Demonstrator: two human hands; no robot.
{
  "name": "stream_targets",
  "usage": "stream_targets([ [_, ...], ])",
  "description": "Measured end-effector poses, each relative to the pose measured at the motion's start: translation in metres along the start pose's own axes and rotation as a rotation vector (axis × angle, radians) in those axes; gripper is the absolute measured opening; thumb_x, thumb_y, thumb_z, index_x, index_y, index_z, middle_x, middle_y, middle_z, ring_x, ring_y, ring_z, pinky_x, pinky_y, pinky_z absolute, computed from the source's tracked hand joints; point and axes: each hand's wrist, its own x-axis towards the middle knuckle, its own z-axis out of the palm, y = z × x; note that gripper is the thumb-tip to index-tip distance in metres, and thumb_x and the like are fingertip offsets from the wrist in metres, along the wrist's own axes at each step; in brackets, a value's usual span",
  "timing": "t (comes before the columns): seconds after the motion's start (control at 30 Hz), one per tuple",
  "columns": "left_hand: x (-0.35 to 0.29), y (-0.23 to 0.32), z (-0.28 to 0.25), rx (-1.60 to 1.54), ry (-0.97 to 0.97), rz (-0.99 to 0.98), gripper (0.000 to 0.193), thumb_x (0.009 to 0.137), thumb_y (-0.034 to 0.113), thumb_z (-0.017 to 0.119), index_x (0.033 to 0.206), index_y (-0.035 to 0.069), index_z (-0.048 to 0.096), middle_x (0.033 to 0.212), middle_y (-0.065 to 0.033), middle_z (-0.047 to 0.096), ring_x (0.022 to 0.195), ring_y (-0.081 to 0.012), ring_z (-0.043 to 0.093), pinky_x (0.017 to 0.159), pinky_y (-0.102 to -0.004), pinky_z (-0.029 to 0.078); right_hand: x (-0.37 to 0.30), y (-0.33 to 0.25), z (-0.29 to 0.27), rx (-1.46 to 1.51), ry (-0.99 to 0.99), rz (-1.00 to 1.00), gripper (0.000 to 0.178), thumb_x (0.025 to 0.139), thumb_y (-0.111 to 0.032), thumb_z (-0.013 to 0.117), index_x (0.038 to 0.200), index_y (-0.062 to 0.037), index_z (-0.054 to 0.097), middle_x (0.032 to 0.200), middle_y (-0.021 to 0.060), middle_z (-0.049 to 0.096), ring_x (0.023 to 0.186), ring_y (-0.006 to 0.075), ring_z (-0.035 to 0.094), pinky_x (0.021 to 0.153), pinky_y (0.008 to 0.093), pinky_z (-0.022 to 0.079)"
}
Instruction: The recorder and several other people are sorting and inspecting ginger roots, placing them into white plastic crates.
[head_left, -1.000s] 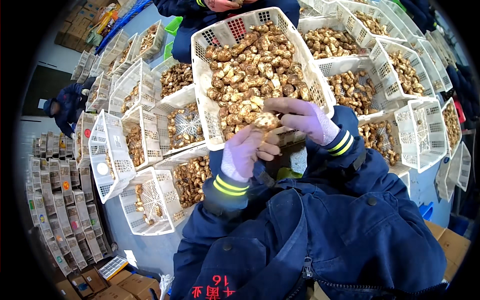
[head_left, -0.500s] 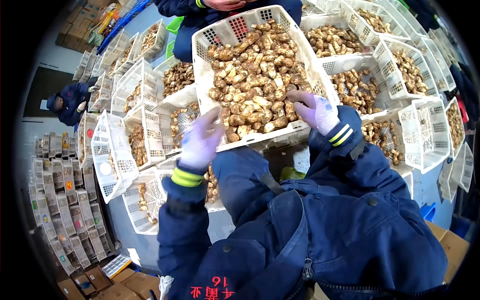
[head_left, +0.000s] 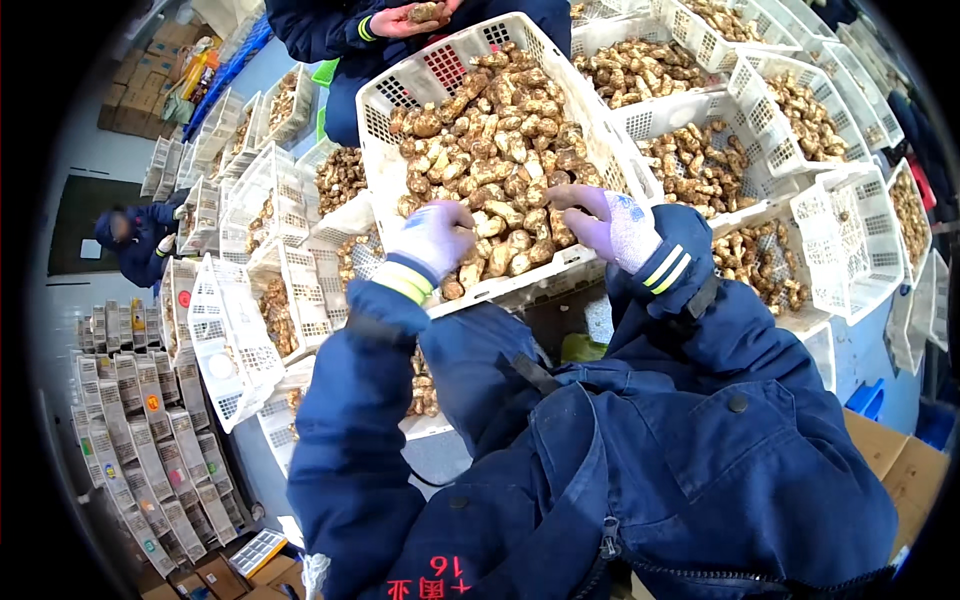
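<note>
A white perforated plastic crate full of brown-and-cream mushrooms rests in front of me at my knees. My left hand, in a pale purple glove, is over the crate's near left part, fingers bent and apart from the thumb, close to the mushrooms. On the near right side my right hand, gloved alike, reaches over the rim. Its fingers are bent with a gap to the thumb, the fingertips at the mushrooms' edge. Neither hand plainly holds a mushroom, though the fingertips are partly hidden.
Across from me, a person's bare hands hold a mushroom. White crates of mushrooms stand close on both sides. Stacked crates and another person in blue are at left. Cardboard boxes lie at lower right.
My left hand has moved right and inward over the mushrooms. The right hand has kept its place over the near right part of the crate. The other person's hands now show a mushroom.
</note>
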Motion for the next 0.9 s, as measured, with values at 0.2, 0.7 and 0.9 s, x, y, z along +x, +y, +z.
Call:
stream_targets([
  [0.2, -0.077, 0.040, -0.008, -1.198, 0.390, -0.148, 0.028, 0.082, 0.002, 0.062, 0.109, -0.006, 0.059, 0.097, -0.0121, 0.064, 0.081, -0.0155, 0.062, 0.073, -0.0262, 0.051, -0.018, -0.054, 0.019, 0.467, -0.081, 0.021, 0.048, 0.087, -0.018, 0.054, 0.130, 0.0005, 0.048, 0.109, 0.0154, 0.062, 0.099, 0.0216, 0.060, 0.085, 0.0327, 0.048],
  [0.7, -0.091, 0.056, 0.038, -1.266, 0.027, -0.216, 0.027, 0.087, 0.010, 0.055, 0.108, -0.007, 0.058, 0.080, -0.0127, 0.065, 0.066, -0.0153, 0.063, 0.056, -0.0221, 0.049, -0.012, -0.064, -0.041, 0.437, -0.283, -0.052, 0.041, 0.079, -0.014, 0.056, 0.117, 0.0010, 0.059, 0.115, 0.0110, 0.060, 0.108, 0.0196, 0.055, 0.095, 0.0316, 0.042],
  [0.9, -0.080, 0.095, 0.023, -1.309, -0.185, -0.087, 0.045, 0.095, 0.031, 0.050, 0.120, -0.006, 0.053, 0.092, -0.0124, 0.063, 0.081, -0.0172, 0.064, 0.070, -0.0253, 0.051, -0.011, -0.064, -0.039, 0.383, -0.364, -0.202, 0.044, 0.079, -0.003, 0.053, 0.123, -0.0018, 0.056, 0.118, 0.0107, 0.060, 0.111, 0.0191, 0.055, 0.096, 0.0327, 0.043],
])
